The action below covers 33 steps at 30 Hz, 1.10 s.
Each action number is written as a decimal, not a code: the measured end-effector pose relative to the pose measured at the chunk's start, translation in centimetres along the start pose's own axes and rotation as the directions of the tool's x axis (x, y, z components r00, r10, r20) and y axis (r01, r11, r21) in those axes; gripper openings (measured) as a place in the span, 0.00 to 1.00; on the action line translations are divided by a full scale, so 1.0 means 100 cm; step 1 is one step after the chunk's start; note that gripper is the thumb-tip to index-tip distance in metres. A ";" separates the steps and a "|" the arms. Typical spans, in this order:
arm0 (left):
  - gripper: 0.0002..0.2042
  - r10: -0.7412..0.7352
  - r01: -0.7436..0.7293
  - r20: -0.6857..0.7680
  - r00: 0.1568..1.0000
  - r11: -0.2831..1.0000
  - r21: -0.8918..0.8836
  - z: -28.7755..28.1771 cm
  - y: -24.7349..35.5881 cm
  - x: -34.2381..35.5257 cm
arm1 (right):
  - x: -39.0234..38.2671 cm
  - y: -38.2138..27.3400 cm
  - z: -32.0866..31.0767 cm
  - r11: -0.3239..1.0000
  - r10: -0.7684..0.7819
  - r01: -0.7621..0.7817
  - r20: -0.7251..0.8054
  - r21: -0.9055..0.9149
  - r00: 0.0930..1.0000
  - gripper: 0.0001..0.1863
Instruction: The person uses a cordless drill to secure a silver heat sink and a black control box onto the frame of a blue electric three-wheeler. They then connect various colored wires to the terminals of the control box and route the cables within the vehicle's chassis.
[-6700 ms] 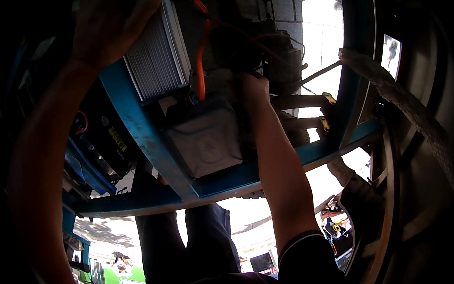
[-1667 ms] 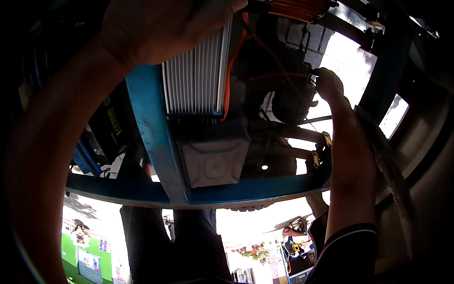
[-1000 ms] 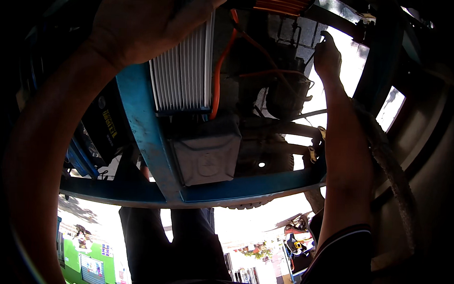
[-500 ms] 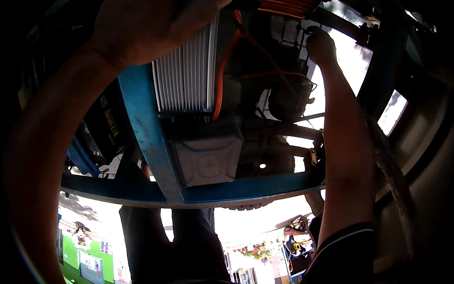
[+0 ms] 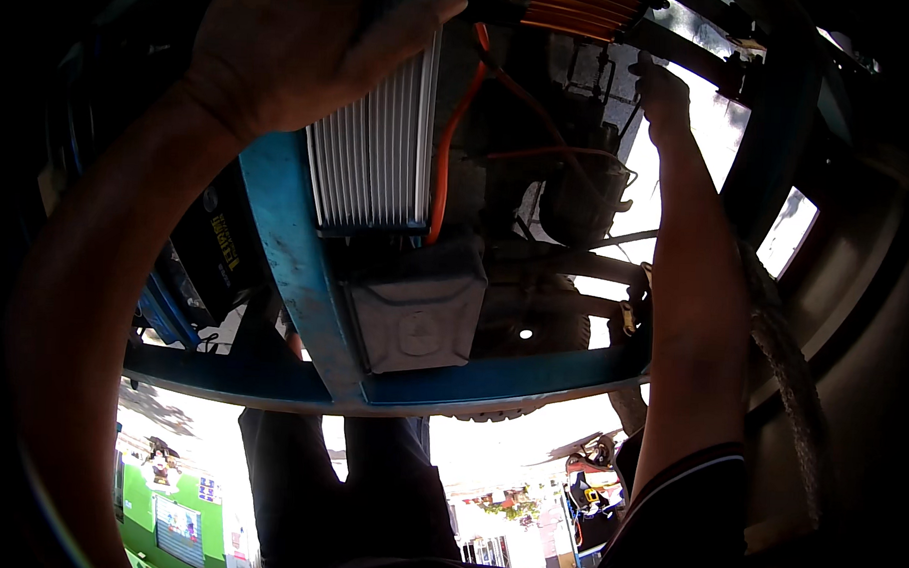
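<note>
My left hand (image 5: 282, 58) lies across the top of a silver finned metal box (image 5: 369, 161), its thumb stretched out over the fins. The other fingers of that hand are lost in shadow at the upper edge. Farther right, my right hand (image 5: 665, 99) is closed, reaching into the open frame. A thin dark line runs down beside its fingers, but what they hold is too dark to make out. Below and left of this hand is a dark round canister (image 5: 582, 203). Orange cable (image 5: 445, 163) runs along the finned box's right side.
A blue metal frame (image 5: 291, 238) surrounds the parts, with a grey moulded cover (image 5: 418, 318) at its near corner. An orange finned unit (image 5: 584, 10) sits at the top. A black box (image 5: 216, 246) is at left, and a tyre (image 5: 490, 413) shows beneath the near bar.
My right hand has shifted slightly to the right and stays closed. The thin dark line beside its fingers shows more clearly. My left hand stays nearly in place.
</note>
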<state>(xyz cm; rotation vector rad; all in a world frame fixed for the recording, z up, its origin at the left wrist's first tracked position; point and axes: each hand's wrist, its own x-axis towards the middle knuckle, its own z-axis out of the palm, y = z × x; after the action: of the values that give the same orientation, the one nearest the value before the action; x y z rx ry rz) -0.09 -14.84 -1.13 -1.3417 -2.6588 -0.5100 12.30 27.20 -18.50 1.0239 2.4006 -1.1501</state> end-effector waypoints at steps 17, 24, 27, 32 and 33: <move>0.28 -0.057 0.055 0.069 0.996 0.998 0.038 -0.006 0.005 0.000 | -0.014 -0.010 0.002 0.999 0.014 -0.013 0.029 -0.050 0.999 0.20; 0.28 0.044 -0.045 -0.037 0.998 0.999 -0.025 0.003 -0.005 0.000 | -0.006 0.003 0.006 0.938 -0.296 0.293 0.012 -0.184 0.955 0.15; 0.28 0.012 -0.012 -0.020 1.000 1.000 -0.002 -0.001 0.004 0.001 | -0.004 -0.004 0.011 0.988 -0.139 0.144 0.080 -0.056 0.987 0.16; 0.27 0.000 0.001 -0.031 1.000 1.000 0.029 -0.001 0.007 0.001 | -0.018 -0.009 0.008 0.998 0.043 -0.041 0.065 -0.038 0.997 0.15; 0.27 -0.001 0.001 -0.036 0.999 1.000 0.009 -0.002 0.009 0.001 | -0.015 -0.003 0.004 0.986 -0.090 0.083 -0.046 -0.142 0.995 0.14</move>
<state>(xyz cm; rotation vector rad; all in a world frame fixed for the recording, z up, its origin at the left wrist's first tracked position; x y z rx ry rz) 0.49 -14.34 -0.69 -1.3161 -2.6305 -0.5159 13.09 26.04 -17.78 0.9245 2.5484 -0.9768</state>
